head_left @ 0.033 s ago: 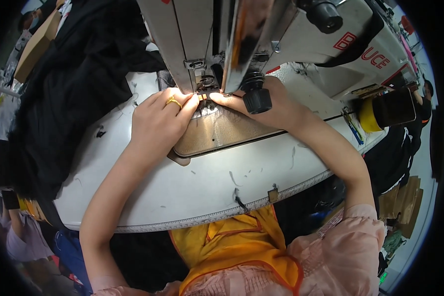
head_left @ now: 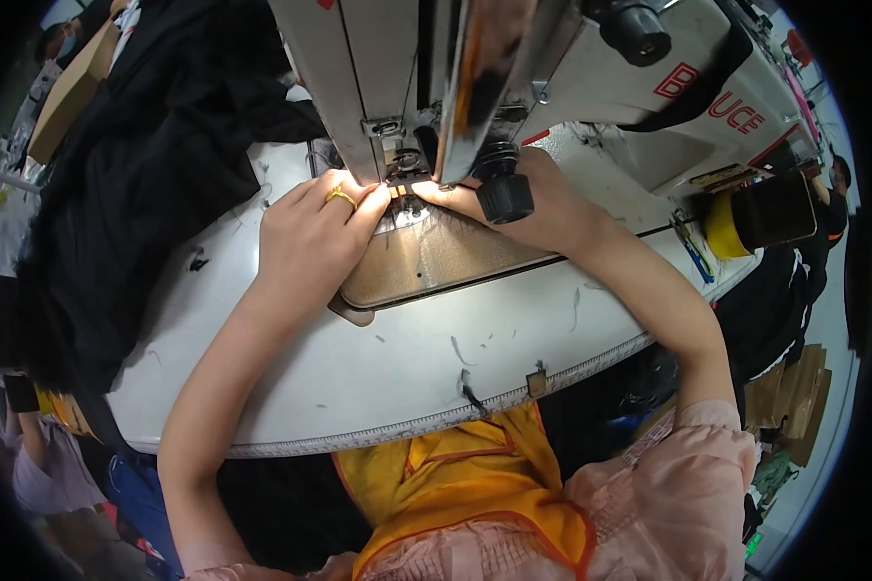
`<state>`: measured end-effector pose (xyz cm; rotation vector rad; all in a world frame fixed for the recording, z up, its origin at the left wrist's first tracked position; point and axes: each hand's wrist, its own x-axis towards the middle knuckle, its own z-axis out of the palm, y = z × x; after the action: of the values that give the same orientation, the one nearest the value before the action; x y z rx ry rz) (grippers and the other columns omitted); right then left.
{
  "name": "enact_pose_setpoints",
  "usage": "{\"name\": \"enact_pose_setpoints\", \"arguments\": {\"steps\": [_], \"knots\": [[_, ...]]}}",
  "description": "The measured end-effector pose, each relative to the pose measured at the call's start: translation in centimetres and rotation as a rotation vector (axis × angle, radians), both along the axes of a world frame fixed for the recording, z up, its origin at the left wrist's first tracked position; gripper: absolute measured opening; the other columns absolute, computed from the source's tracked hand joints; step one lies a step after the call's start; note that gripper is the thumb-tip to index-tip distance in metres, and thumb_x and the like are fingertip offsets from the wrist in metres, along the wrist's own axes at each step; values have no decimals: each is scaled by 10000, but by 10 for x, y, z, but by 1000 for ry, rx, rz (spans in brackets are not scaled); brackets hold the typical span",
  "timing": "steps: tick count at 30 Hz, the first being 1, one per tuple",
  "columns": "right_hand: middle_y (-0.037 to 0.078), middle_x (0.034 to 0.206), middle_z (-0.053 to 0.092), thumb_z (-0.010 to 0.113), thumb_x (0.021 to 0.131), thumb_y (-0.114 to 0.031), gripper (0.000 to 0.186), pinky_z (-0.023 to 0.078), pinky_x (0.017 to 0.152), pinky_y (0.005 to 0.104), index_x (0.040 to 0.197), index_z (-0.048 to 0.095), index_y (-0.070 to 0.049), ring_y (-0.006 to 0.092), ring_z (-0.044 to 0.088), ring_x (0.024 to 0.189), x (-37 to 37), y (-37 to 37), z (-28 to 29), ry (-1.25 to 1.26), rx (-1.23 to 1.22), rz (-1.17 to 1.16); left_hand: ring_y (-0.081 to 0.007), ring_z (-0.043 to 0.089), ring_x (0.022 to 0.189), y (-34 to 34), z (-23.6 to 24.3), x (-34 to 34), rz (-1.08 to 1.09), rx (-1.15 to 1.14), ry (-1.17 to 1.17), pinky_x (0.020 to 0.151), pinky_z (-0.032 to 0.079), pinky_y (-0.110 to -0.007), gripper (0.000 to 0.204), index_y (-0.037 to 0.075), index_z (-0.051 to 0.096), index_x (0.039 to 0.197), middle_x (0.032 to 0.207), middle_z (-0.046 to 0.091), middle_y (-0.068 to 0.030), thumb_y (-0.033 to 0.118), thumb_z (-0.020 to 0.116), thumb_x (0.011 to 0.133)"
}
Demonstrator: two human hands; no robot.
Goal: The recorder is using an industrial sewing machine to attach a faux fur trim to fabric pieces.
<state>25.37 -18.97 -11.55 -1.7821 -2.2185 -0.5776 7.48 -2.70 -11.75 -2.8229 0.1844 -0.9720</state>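
Note:
My left hand [head_left: 318, 237], wearing a gold ring, is at the left of the presser foot [head_left: 407, 167] of a white sewing machine [head_left: 337, 73], its fingers curled and thumb pressed beside a small dark piece with orange bits [head_left: 398, 191]. My right hand [head_left: 538, 208] reaches in from the right, thumb at the same piece, its other fingers partly hidden behind a black knob [head_left: 504, 194]. Both hands pinch at this piece, too small to name, under the lamp's light. A metal plate [head_left: 436, 261] lies below them.
Black fabric [head_left: 126, 213] is piled on the white table [head_left: 388, 378] at left. A yellow-and-black holder [head_left: 727, 225] and thin tools [head_left: 696, 254] sit at right. Beyond are cardboard [head_left: 799, 397], a box [head_left: 73, 87] and co-workers at left [head_left: 48, 465] and far right [head_left: 833, 184].

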Motion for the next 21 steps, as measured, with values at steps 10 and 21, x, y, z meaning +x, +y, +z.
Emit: {"name": "enact_pose_setpoints", "arguments": {"steps": [10, 21], "knots": [[55, 854, 623, 636, 800, -132, 322, 495, 658, 309, 1115, 647, -197, 218, 613, 765, 0, 2, -1, 229, -127, -21, -106, 571, 672, -4, -2, 3, 129, -213, -3, 504, 465, -248, 149, 144, 637, 787, 701, 543, 35, 115, 704, 657], [28, 754, 568, 636, 634, -163, 97, 496, 579, 305, 645, 580, -85, 168, 594, 636, 2, 7, -9, 41, 159, 42, -138, 610, 790, 2, -2, 1, -28, -107, -40, 578, 492, -267, 198, 100, 640, 834, 789, 612, 22, 95, 620, 637]]}}
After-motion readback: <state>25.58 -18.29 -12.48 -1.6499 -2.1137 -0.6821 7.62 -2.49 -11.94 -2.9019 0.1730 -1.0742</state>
